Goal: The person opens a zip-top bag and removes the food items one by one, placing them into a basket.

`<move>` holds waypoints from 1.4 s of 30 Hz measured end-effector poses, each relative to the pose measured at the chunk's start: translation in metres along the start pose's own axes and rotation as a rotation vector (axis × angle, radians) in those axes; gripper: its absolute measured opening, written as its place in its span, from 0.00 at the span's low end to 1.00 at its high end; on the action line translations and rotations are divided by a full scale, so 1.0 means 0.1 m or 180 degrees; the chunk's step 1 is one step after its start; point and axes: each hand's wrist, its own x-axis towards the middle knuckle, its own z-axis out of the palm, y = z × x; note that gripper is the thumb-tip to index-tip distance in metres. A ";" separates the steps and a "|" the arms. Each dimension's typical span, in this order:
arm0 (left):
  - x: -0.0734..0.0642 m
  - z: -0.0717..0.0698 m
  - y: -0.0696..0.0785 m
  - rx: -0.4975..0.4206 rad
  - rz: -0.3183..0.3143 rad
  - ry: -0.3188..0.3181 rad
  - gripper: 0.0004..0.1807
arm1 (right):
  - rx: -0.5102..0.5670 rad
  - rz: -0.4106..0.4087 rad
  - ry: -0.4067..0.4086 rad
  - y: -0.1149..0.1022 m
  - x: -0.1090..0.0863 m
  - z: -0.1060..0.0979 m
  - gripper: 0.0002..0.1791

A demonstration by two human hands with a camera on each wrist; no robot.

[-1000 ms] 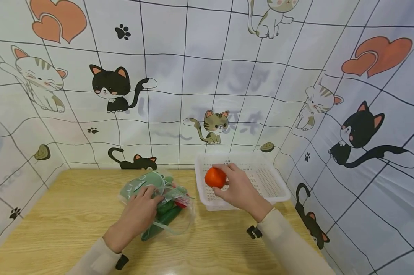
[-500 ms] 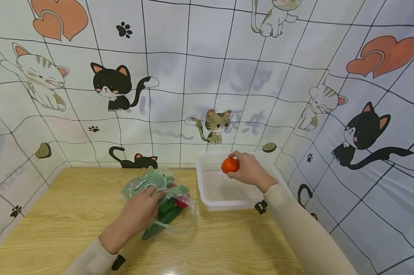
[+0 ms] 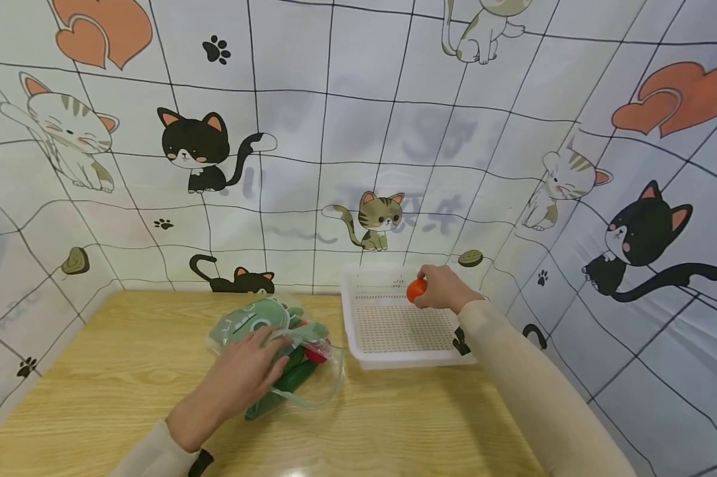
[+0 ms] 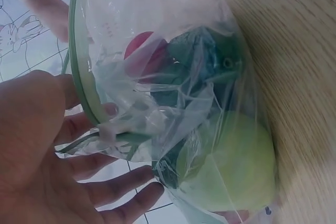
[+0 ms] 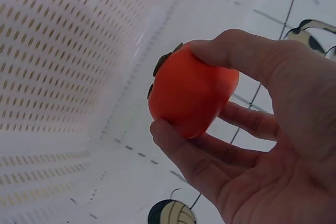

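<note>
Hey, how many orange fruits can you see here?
1 orange fruit, held in the right hand at the white basket; the clear bag may hide more.

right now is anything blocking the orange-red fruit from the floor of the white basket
Nothing visible: the right hand holds the orange-red fruit over or inside the white basket, with no object showing between fruit and floor.

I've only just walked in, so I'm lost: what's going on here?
A person's right hand is gripping an orange-red fruit at a white basket; how high it is there is hard to tell. Their left hand is at the opening of a clear bag, fingers loosely spread. The bag lies on the wooden table beside the basket, with green things and a red thing inside.
</note>
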 end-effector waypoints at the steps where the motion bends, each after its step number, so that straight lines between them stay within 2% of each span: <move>1: 0.00 0.00 0.01 -0.0019 0.0015 0.0028 0.17 | -0.0025 0.0035 -0.0011 0.04 0.01 0.00 0.34; 7: 0.01 -0.02 0.06 -0.0061 0.0198 0.0185 0.13 | -0.0163 0.0270 -0.0170 0.24 0.01 0.05 0.31; 12: 0.05 -0.05 0.10 -0.0074 0.0417 0.0453 0.09 | -0.0165 0.0513 -0.0318 0.41 0.06 0.14 0.31; 17: 0.08 -0.08 0.16 -0.0143 0.0647 0.0709 0.15 | -0.0150 0.0710 -0.0388 0.47 0.07 0.18 0.30; 20: 0.10 -0.10 0.19 -0.0152 0.0628 0.0729 0.20 | -0.0156 0.0813 -0.0448 0.48 0.06 0.19 0.29; 23: 0.11 -0.10 0.21 -0.0150 0.0500 0.0673 0.21 | -0.0134 0.0828 -0.0463 0.48 0.06 0.19 0.27; 28: 0.11 -0.09 0.21 -0.0105 0.0233 0.0562 0.23 | -0.0134 0.0713 -0.0361 0.41 0.01 0.14 0.27; 32: 0.10 -0.07 0.18 -0.0069 0.0098 0.0552 0.27 | -0.0164 0.0575 -0.0329 0.34 0.03 0.08 0.29; 34: 0.09 -0.07 0.16 -0.0059 0.0050 0.0547 0.30 | -0.0183 0.0444 -0.0306 0.29 0.07 0.06 0.29; 35: 0.09 -0.06 0.15 -0.0057 0.0028 0.0536 0.31 | -0.0139 0.0253 -0.0220 0.44 0.19 0.14 0.28; 36: 0.09 -0.06 0.14 -0.0050 0.0003 0.0516 0.33 | -0.0147 0.0150 -0.0191 0.40 0.20 0.13 0.28; 38: 0.08 -0.05 0.12 -0.0042 -0.0040 0.0457 0.36 | -0.0112 -0.0048 -0.0127 0.28 0.18 0.12 0.26; 41: 0.07 -0.04 0.10 -0.0039 -0.0089 0.0357 0.39 | -0.0001 -0.0398 0.0063 0.00 0.04 0.10 0.22; 42: 0.06 -0.03 0.10 -0.0041 -0.0105 0.0325 0.40 | -0.0016 -0.0424 0.0090 -0.28 -0.14 0.01 0.20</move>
